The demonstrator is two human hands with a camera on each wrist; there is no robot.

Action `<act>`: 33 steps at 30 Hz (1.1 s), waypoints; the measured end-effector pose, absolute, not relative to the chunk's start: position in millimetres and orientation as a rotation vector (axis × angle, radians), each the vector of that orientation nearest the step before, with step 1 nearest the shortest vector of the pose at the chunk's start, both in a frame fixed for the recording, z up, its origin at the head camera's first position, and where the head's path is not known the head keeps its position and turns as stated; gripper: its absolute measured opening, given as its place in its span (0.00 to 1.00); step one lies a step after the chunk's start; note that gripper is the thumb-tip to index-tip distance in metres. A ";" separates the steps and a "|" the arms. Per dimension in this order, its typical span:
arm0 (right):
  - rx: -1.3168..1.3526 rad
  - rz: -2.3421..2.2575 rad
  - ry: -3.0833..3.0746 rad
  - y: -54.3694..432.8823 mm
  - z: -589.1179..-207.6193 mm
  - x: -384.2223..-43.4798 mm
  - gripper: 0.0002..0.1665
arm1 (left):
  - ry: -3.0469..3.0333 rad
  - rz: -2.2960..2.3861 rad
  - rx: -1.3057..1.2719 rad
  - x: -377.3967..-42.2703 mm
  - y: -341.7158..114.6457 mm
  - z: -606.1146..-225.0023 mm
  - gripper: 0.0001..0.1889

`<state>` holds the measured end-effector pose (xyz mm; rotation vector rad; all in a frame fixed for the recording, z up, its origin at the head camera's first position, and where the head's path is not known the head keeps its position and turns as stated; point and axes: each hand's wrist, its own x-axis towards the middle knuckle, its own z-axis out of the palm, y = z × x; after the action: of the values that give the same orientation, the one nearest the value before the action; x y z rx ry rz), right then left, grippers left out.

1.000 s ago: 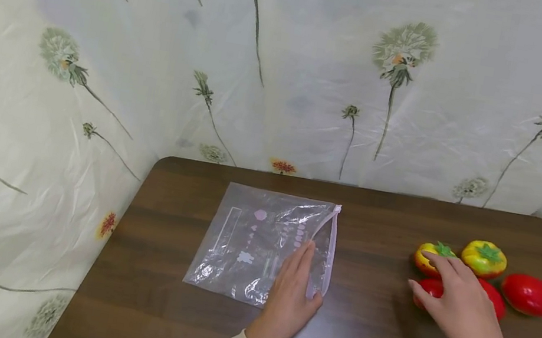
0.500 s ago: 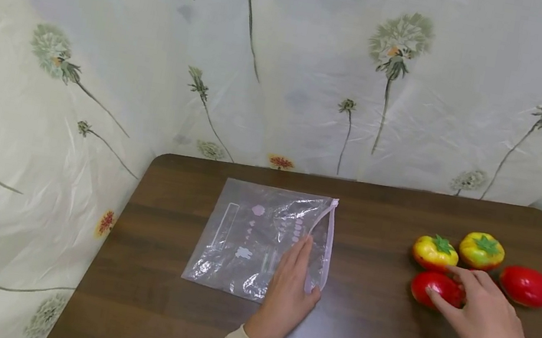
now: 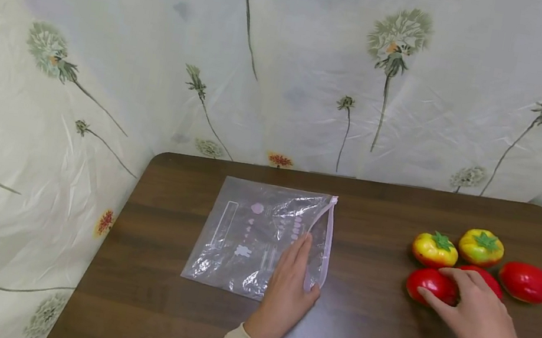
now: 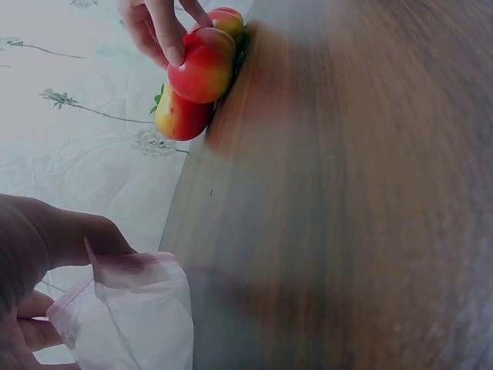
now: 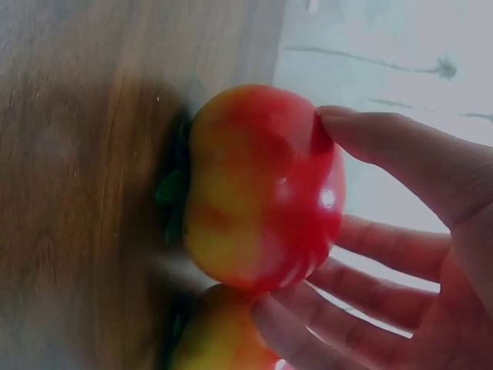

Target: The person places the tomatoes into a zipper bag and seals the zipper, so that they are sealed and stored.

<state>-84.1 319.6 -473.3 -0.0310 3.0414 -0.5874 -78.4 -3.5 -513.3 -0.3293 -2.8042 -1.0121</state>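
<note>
A clear zip bag with pink print lies flat on the brown table, its pink-edged mouth parted toward the right. My left hand rests on the bag by that mouth, fingers straight and thumb spread at the edge. In the left wrist view, the bag's film stands up beside the thumb. To the right, my right hand holds a glossy red and yellow toy persimmon between thumb and fingers. The right wrist view shows this persimmon with its green calyx facing the table.
Two yellow-red persimmons with green calyxes upward sit behind the held one. A red one lies to the right, and another red one is partly hidden by my right hand. A flower-printed covering hangs behind the table.
My right hand has come down from hovering over the fruit and taken hold of the near left persimmon, which has shifted slightly left. The left hand stays on the bag.
</note>
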 end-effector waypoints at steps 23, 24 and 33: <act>-0.180 -0.947 3.067 314.3 -491.2 -90.8 0.42 | -2.751 -1.005 -0.352 -78.6 -4.3 -515.5 0.51; -0.183 -0.948 3.071 314.2 -491.3 -90.9 0.42 | -2.744 -1.003 -0.355 -78.6 -4.5 -515.5 0.51; -0.215 -0.985 3.065 314.0 -489.8 -90.6 0.41 | -2.747 -0.990 -0.357 -79.6 -5.4 -514.7 0.52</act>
<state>-90.6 314.0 -489.8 -0.2153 3.0646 -0.9850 -79.6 -5.4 -514.7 -0.3571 -2.7467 -0.9905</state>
